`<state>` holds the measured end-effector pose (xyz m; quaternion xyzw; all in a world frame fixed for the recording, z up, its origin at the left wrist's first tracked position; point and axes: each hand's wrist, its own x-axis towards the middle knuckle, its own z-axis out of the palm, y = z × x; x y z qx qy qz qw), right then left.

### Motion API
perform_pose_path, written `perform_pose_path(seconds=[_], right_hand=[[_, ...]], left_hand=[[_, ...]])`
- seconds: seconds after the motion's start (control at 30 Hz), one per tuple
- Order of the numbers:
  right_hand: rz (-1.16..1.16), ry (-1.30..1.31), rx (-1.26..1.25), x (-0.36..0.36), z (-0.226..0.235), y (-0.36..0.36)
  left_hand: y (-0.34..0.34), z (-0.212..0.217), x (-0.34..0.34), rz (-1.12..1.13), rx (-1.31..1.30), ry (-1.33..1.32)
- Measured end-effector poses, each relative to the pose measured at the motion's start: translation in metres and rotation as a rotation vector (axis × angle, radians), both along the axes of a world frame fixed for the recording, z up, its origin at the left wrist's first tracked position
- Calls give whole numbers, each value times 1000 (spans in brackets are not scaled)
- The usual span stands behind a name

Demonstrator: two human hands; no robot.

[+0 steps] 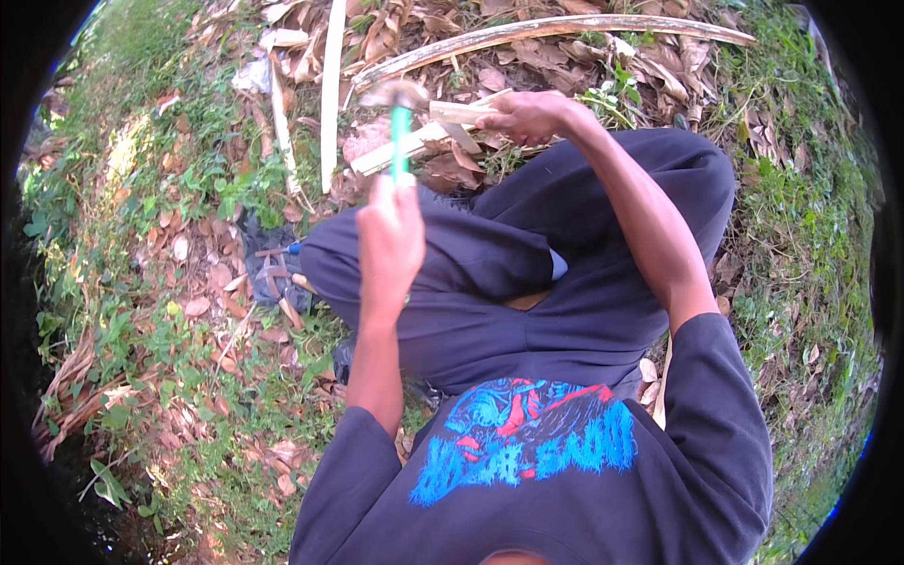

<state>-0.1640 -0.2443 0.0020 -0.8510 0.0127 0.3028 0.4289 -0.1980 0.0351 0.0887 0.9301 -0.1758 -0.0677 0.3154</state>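
Note:
My left hand (391, 240) is closed around the green handle of a hammer (400, 141), whose head is smeared by motion. To its right, my right hand (532, 117) grips a short, pale piece of wood (459, 112), its free end pointing left toward the hammer head. The hammer head appears close to that end; whether they touch I cannot tell. Beneath the held piece, a pale split length of wood (400, 151) lies slanted just beyond my crossed legs. My right fingers are partly hidden behind the hand.
A long curved wooden strip (527, 34) lies across dry leaves at the far side. One pale strip (331, 94) runs lengthwise at the far left, beside a thinner stick (282, 122). By my left knee, a dark plastic bag (266, 247) lies among several tools.

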Motion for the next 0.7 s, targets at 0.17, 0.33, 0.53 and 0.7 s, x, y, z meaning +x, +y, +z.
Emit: perform_pose_path(seconds=[0.17,0.33,0.53,0.7], right_hand=[[-41,122,51,-10,17,3],[-22,30,37,2,4,-1],[-37,176,77,-2,11,3],[-15,66,2,13,-16,-10]], left_hand=[[-10,48,-3,44,-915,-20],[2,-14,-4,-37,78,-22],[-5,29,-7,25,-520,-211],[-8,-4,6,-35,-123,-61]])
